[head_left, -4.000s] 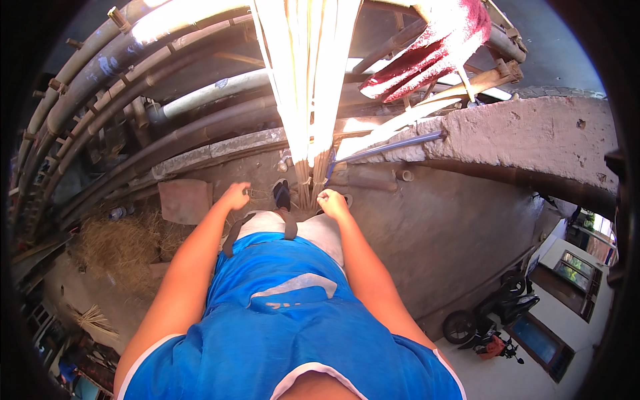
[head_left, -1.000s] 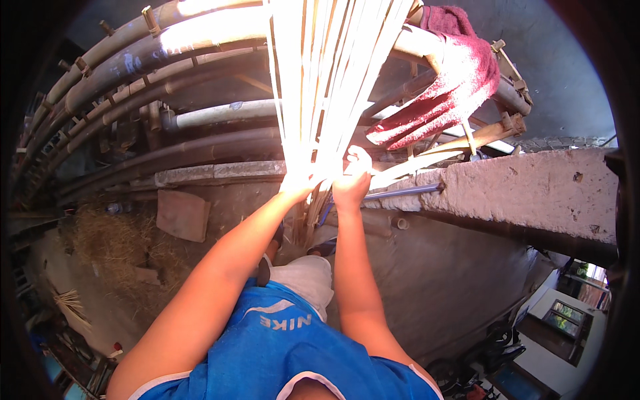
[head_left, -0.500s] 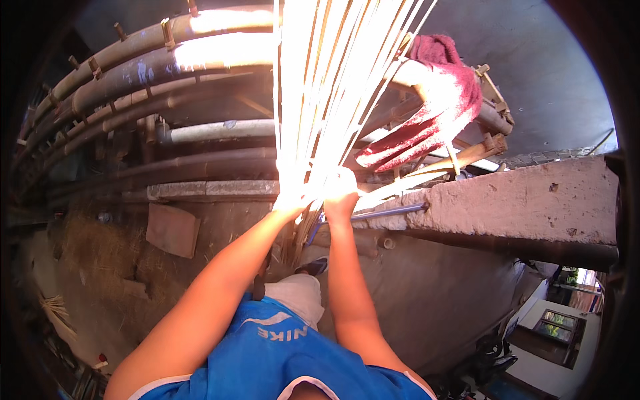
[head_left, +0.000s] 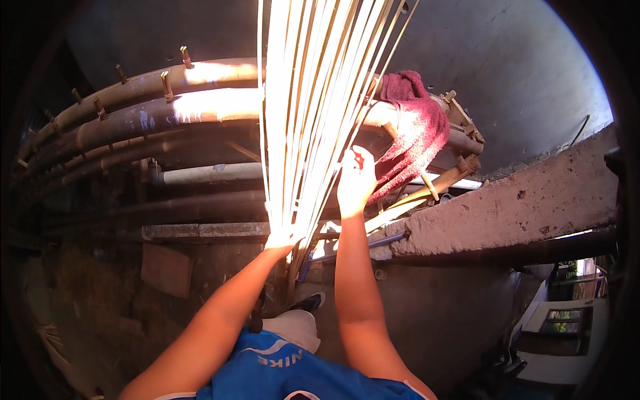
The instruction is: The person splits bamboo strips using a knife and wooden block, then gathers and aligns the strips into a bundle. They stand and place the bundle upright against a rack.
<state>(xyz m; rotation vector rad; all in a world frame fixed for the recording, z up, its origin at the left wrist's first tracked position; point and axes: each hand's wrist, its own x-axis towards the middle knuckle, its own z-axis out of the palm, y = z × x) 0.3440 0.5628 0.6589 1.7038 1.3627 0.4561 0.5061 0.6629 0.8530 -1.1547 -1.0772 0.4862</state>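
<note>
A fanned bundle of long, thin bamboo strips (head_left: 303, 120) stands upright before me, much of it washed out by bright sunlight. Low on the bundle, my left hand (head_left: 285, 237) is closed around the strips. Higher up, my right hand (head_left: 357, 181) is at the bundle's right edge, its fingers curled together. Glare hides what those fingers pinch, if anything; a small dark red patch shows between them. Just right of that hand, a dark red towel (head_left: 419, 123) hangs over a bamboo frame (head_left: 127, 123).
A rough concrete ledge (head_left: 513, 200) runs off to the right, with a blue-grey pipe (head_left: 390, 240) by its near end. On the floor at left lie a flat slab (head_left: 167, 270) and scattered straw. A window (head_left: 563, 323) shows at lower right.
My right hand has moved up and away from my left hand to the bundle's right edge. My left hand stays low on the strips. The view has shifted slightly.
</note>
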